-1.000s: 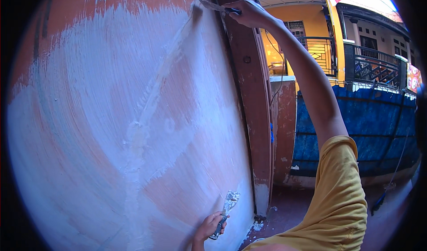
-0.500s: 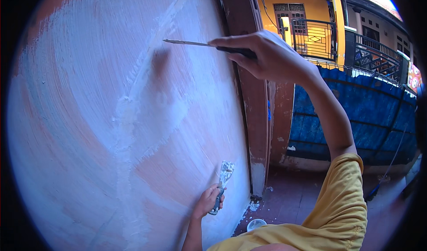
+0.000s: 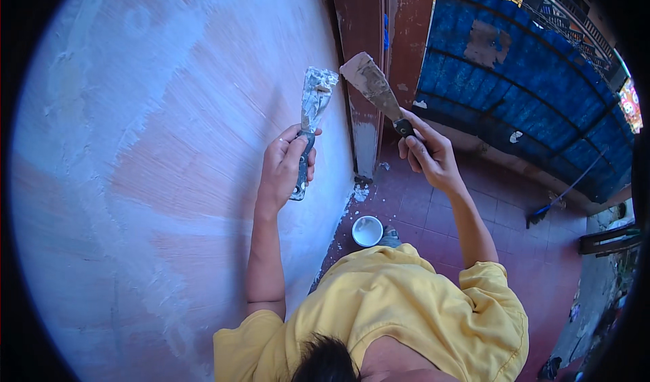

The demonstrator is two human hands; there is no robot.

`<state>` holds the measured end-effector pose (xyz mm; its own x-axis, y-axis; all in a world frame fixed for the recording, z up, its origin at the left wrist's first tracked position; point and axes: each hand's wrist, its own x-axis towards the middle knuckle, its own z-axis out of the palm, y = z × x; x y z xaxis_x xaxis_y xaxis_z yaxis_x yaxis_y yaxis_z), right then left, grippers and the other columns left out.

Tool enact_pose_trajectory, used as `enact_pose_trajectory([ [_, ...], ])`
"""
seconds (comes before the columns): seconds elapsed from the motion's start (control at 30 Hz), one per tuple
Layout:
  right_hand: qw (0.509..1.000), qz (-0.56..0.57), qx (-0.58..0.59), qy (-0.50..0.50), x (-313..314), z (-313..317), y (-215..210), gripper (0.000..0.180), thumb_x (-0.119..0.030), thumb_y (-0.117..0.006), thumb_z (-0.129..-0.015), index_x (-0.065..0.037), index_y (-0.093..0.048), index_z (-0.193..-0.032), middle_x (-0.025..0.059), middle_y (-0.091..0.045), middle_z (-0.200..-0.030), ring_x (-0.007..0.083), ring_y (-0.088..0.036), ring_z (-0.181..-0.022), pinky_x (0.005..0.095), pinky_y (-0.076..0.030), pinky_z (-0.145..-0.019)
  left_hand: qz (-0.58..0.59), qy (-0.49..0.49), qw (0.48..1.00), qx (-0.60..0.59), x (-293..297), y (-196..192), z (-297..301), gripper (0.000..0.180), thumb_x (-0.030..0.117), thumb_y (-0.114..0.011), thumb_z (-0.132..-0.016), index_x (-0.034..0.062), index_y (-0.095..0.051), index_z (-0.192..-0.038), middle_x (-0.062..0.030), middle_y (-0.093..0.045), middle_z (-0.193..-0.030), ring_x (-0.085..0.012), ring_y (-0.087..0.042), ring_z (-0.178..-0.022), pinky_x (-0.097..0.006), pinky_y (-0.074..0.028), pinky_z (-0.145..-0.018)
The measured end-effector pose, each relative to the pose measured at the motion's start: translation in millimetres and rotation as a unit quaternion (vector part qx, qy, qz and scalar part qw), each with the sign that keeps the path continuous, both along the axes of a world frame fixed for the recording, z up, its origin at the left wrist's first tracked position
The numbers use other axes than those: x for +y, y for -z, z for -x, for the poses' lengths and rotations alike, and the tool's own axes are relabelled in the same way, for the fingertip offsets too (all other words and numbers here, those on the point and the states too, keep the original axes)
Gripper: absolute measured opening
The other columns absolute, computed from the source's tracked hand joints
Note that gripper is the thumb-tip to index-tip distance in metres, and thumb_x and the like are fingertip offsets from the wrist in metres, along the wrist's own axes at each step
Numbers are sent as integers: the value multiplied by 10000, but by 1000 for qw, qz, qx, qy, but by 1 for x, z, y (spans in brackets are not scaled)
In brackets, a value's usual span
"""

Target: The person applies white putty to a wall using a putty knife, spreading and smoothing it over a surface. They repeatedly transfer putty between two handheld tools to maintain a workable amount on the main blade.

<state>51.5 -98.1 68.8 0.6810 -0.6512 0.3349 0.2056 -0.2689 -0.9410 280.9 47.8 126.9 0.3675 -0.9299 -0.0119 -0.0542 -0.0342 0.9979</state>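
Note:
My left hand [image 3: 283, 165] is closed round the dark handle of a putty knife [image 3: 316, 96], whose blade points up and is caked with white filler. To its right, my right hand [image 3: 430, 153] grips the black handle of a second putty knife [image 3: 374, 87]. That blade tilts up to the left and carries a pale smear over its face. The two blade tips are close together but apart. Beside my left hand stands the wall [image 3: 183, 199], with streaky whitish filler over a pinkish-orange ground and a rough raised seam at the left.
A white bucket [image 3: 367, 231] stands on the reddish tiled floor [image 3: 433, 213], near the wall's foot. White crumbs [image 3: 361, 193] lie beside a dark brown door frame [image 3: 359, 57]. Farther right are a blue sheet fence [image 3: 514, 77] and a broom [image 3: 539, 214].
My right hand has come down from high on the wall with its putty knife. My left hand has risen in the view, bringing the two blades together. The view now tilts farther downward.

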Motion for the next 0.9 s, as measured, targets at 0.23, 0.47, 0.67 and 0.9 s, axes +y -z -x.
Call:
enact_pose_trajectory([
  [0.23,975,213,26,63,-9,5,8,461,0,-576,-867,-125,-545,-1310,88,-642,-763,119,-530,-571,255,-449,-586,-47,36,998,-30,-5,-5,5,314,193,-403,-948,-23,-567,-1108,2,-520,-622,-40,-470,-448,-177,-387,-398],
  [0.47,970,231,36,64,-9,3,12,473,18,-584,-846,-127,-558,-1296,118,-688,-872,153,-599,-607,274,-489,-611,-55,24,997,-42,-1,-11,9,297,161,-397,-943,-23,-578,-1092,3,-514,-618,-38,-463,-444,-179,-381,-399],
  [0.67,954,284,8,94,-14,3,16,474,25,-586,-839,-131,-566,-1286,134,-693,-951,193,-643,-645,289,-506,-621,-69,24,996,-42,0,-10,9,298,162,-402,-940,-28,-578,-1088,2,-509,-614,-43,-455,-432,-180,-380,-398],
  [0.9,958,272,41,80,-18,7,19,477,24,-591,-831,-132,-568,-1282,135,-691,-989,218,-677,-708,280,-519,-667,-87,21,995,-36,-2,-9,10,273,150,-410,-955,-16,-596,-1066,13,-488,-611,-40,-444,-466,-200,-386,-438],
])
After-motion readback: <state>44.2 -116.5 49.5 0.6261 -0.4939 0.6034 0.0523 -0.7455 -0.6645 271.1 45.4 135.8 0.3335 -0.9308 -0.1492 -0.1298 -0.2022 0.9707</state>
